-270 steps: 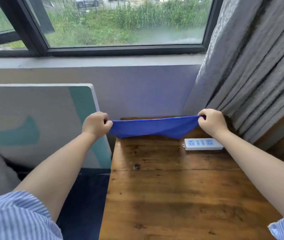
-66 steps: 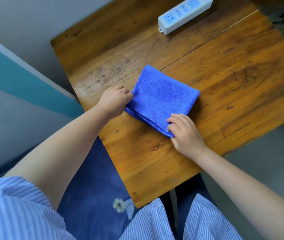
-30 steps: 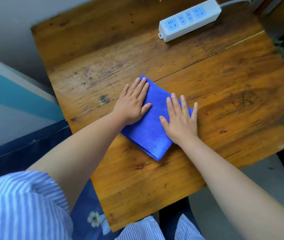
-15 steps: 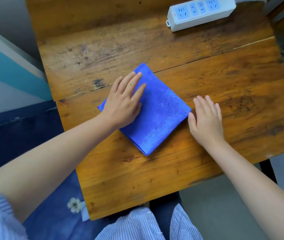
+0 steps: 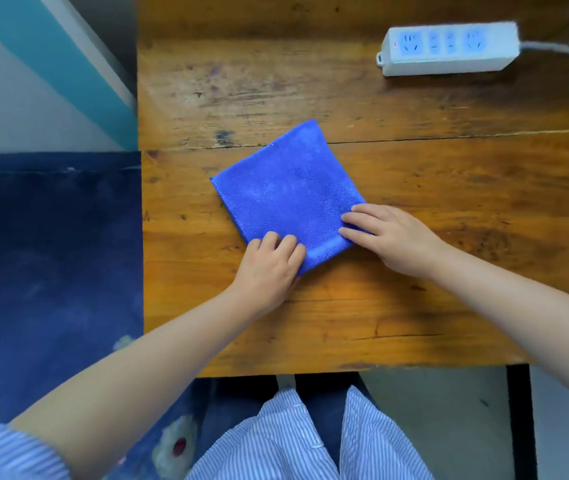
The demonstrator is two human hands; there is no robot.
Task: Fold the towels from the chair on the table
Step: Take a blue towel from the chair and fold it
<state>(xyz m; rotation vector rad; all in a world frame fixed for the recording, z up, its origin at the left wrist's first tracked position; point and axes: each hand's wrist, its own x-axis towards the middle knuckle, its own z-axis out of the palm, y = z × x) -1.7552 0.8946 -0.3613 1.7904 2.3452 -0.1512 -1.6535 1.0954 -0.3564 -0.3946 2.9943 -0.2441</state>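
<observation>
Folded towel [image 5: 286, 188] lies flat near centre of counter [image 5: 414, 306], turned cornerwise. Left hand [image 5: 269, 268] at its near corner, right hand [image 5: 393, 237] at its right corner. Power strip [image 5: 449, 48] sits at far right, well apart from towel.

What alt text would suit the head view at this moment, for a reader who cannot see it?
A folded blue towel lies on a wooden table, with the left hand on its near corner and the right hand on its right corner. A white power strip sits at the table's far right.
</observation>
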